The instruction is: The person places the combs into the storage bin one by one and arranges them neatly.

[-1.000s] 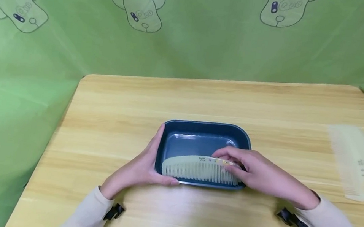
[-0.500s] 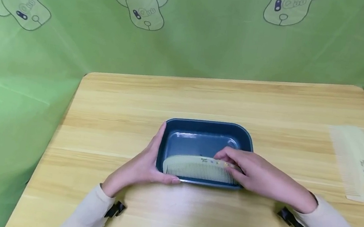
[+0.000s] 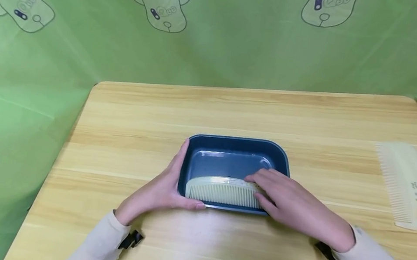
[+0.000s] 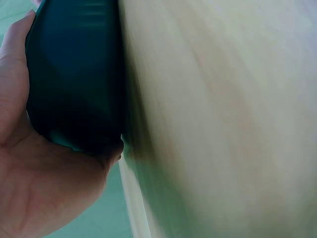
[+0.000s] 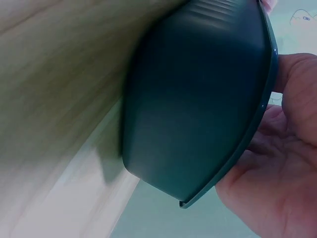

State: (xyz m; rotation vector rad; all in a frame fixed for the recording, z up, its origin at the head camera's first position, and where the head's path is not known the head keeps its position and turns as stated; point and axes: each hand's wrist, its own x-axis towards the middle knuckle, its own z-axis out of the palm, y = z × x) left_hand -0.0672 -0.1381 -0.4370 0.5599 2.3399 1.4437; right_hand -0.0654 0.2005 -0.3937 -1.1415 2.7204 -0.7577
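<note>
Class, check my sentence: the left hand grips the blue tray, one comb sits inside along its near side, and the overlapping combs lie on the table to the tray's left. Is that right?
Not quite: in the head view, the overlapping combs lie on the table to the right of the blue tray. The left hand and the comb inside are as stated.

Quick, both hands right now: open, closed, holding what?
Left hand: holding the blue tray by its left end.
Right hand: at the right end of the comb inside; gripping or just touching, cannot be told.
</note>
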